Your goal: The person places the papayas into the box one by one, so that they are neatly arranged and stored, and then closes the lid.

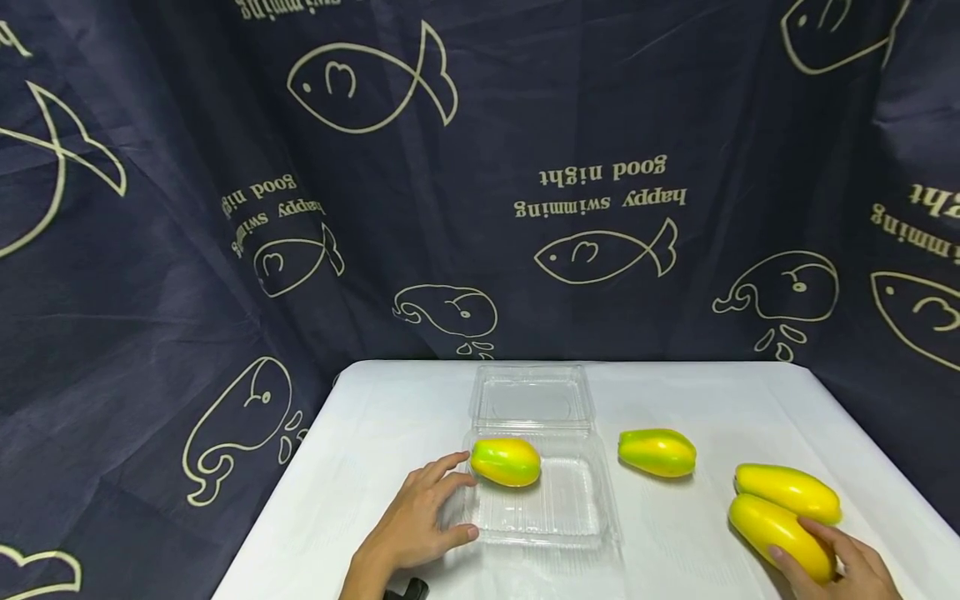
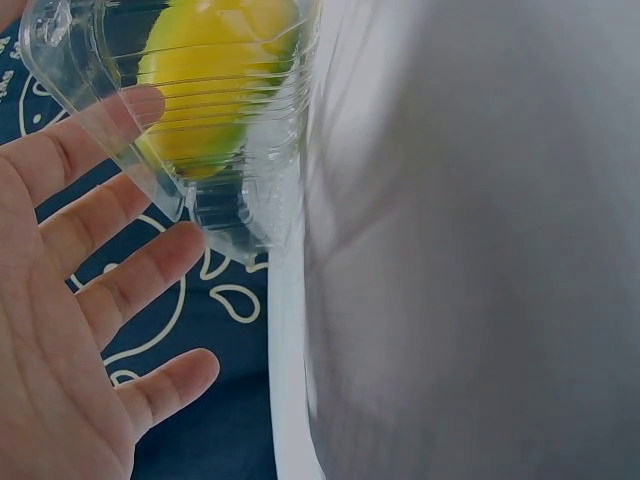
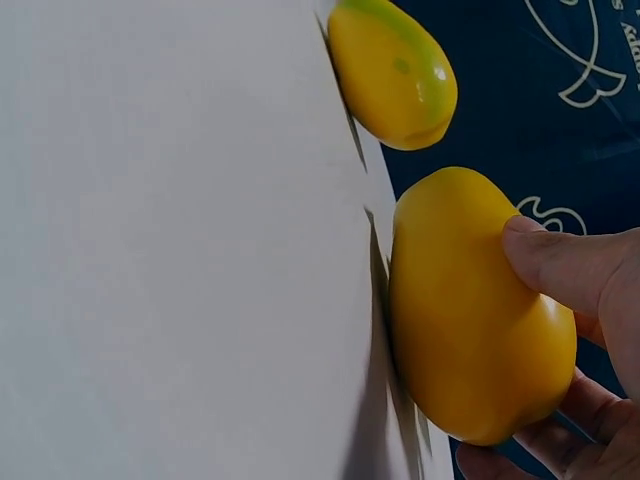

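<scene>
A clear plastic clamshell box (image 1: pixel 543 533) lies unfolded on the white table, its lid (image 1: pixel 534 398) tipped back to the far side. One yellow-green papaya (image 1: pixel 506 462) sits in the left part of its base. My left hand (image 1: pixel 420 517) is at the box's left side, fingers spread and fingertips right at the wall; the left wrist view shows the papaya through the clear plastic. At the front right, my right hand (image 1: pixel 847 562) grips a yellow papaya (image 3: pixel 470 310), thumb on one side and fingers on the other. A second yellow papaya (image 1: pixel 791 492) lies just behind it.
Another yellow-green papaya (image 1: pixel 657 452) rests on the table (image 1: pixel 690 533) between the box and the right-hand pair. A dark blue curtain (image 1: pixel 480 183) with fish and whale drawings hangs behind the table and along its sides.
</scene>
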{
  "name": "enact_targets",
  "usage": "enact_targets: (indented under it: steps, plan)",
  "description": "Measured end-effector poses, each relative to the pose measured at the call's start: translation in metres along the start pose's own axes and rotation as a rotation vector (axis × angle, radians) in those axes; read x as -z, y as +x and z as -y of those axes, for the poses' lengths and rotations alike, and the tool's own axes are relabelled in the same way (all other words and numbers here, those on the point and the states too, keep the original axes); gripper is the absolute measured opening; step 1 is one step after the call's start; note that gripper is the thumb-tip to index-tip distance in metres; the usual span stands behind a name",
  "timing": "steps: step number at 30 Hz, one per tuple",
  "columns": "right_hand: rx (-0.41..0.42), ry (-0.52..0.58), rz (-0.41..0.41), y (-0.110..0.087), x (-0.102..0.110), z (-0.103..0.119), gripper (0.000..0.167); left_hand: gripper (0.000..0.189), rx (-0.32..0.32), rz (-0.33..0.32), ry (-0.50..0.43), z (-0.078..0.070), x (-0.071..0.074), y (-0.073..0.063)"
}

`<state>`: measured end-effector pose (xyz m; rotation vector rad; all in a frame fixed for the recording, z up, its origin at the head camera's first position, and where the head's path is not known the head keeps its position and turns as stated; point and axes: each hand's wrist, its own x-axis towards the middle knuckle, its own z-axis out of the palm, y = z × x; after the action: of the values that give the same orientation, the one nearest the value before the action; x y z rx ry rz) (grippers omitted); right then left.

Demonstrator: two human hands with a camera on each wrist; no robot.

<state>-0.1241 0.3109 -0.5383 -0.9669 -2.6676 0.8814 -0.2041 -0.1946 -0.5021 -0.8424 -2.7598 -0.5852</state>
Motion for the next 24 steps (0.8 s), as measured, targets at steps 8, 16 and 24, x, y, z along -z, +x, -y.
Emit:
enact_targets:
  steps: [8,16,24]
  plan:
    - [0.027,0.039,-0.029,-0.011,0.012,0.011,0.075,0.056,-0.017,-0.021,0.005,0.001,-0.001,0.001]
    - [0.040,0.059,-0.015,-0.013,0.016,0.021,0.077,0.056,-0.018,-0.028,-0.003,0.002,-0.001,0.001]
    - [0.079,0.085,-0.020,-0.015,0.017,0.033,0.075,0.054,-0.029,-0.039,0.008,0.002,-0.002,-0.001]
